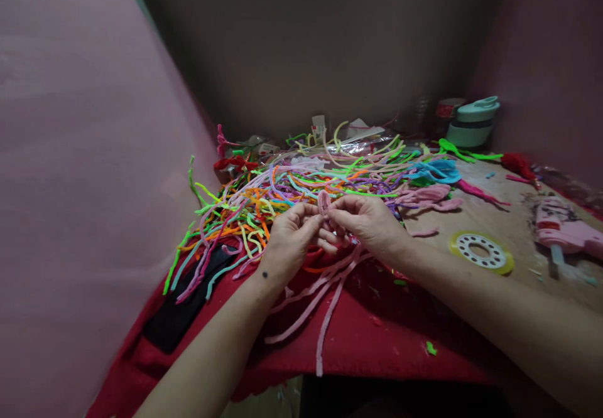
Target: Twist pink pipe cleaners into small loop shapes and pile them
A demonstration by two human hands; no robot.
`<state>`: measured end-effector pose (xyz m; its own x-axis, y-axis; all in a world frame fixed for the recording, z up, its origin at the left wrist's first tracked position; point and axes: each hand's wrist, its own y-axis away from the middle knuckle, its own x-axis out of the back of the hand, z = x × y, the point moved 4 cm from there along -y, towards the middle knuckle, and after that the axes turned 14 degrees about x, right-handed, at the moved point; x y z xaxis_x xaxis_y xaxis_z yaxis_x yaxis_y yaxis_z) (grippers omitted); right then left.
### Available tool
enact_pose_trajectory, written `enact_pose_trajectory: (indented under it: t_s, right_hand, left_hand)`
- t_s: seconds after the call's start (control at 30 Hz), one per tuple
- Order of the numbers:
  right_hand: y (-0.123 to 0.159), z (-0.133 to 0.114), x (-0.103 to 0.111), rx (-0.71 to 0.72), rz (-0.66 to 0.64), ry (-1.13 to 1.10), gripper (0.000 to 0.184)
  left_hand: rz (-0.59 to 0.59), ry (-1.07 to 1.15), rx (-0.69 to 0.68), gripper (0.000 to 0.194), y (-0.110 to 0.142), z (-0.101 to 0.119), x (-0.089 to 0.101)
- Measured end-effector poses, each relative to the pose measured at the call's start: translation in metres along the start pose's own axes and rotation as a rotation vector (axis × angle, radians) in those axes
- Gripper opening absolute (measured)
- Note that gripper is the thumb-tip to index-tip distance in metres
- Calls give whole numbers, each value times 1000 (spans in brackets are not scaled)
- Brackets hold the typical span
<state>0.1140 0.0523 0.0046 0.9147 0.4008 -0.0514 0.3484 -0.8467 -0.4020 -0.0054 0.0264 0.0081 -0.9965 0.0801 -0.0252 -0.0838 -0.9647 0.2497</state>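
Note:
My left hand (288, 237) and my right hand (365, 222) meet over the middle of the table, both pinched on a pink pipe cleaner (324, 203) bent into a small loop between the fingertips. Its long fuzzy pink ends (325, 308) trail down over a red cloth (377, 336) toward the near edge. Just behind my hands lies a big tangled pile of pipe cleaners (301, 186) in green, orange, purple, yellow and pink.
A pink glue gun (563, 230) lies at the right on the wooden table (513, 230). A yellow ring with a white disc (480, 251) sits right of my hands. A pale green lidded container (473, 123) stands at the back right. Pink walls close in on both sides.

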Motion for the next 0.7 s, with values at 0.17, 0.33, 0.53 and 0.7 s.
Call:
enact_pose_trajectory:
  t_s: [0.17,0.33,0.53,0.7]
  right_hand:
    - [1,-2,-1,33,-2,36,17]
    - [0,-2,-2,41,-50,72,23]
    - [-1,4,-1,19,-57,115,26]
    - [-1,7,1,41,25,174,20]
  left_hand:
    - [-4,-8,-15,13,2,1,-2]
    - [62,-26,-60,12,6,3,-3]
    - [76,-45,-56,11,5,2,-3]
    - [73,-54,-63,10,5,3,-1]
